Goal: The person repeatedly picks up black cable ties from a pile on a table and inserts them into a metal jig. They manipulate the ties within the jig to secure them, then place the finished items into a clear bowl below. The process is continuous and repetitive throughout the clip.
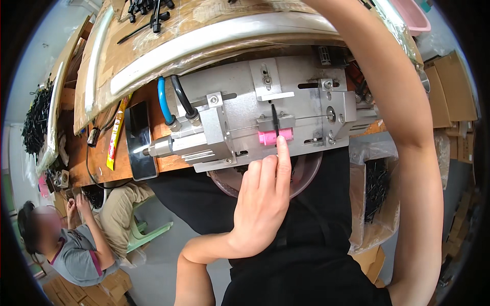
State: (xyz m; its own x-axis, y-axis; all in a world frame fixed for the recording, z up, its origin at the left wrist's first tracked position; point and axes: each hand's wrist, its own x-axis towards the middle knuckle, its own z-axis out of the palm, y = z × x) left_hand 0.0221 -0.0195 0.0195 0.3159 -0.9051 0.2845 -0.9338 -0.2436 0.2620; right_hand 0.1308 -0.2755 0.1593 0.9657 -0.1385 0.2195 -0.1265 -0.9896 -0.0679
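Note:
My left hand (263, 199) reaches up from below with its index finger stretched out and the other fingers partly bent. That fingertip rests at the lower end of a thin black plastic piece (274, 116), by a bright pink block (266, 137). The black piece stands across the middle of a silver metal fixture (199, 84), between its two side blocks. Nothing shows gripped in this hand; its thumb is hidden. My right forearm (377, 66) stretches up over the right side of the fixture, and the hand lies beyond the upper edge of the picture.
A cardboard-topped shelf (214, 23) bears black plastic parts (150, 13). A phone (141, 137) and a yellow packet (116, 132) lie left of the fixture. Below it sits a bowl (224, 184). A bag-lined box (375, 199) holds black pieces. Another person (84, 250) sits at left.

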